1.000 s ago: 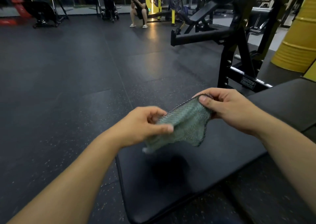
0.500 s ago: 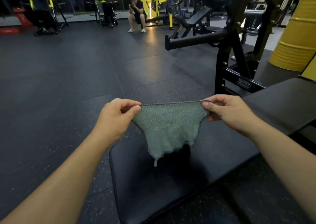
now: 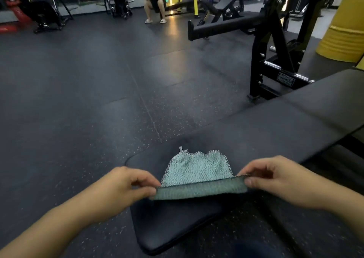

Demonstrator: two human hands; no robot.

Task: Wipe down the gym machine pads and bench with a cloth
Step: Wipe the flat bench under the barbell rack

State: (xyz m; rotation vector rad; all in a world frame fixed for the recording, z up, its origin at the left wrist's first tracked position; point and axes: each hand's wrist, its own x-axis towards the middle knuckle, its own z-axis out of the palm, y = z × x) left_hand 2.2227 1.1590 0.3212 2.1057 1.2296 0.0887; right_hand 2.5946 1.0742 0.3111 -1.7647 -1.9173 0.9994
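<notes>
Cloth (image 3: 197, 171), green, waffle-textured with dark stitched hem, spread over black padded bench (image 3: 275, 131); left hand (image 3: 126, 187) and right hand (image 3: 275, 179) each pinch a near corner.

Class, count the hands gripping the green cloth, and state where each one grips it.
2. The left hand pinches the left corner of the cloth; the right hand pinches the right corner, above the bench pad. None hidden.

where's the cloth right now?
Head view, lower centre: the green cloth is stretched between the left hand and right hand, each pinching a near corner, its far part over the black bench pad.
</notes>
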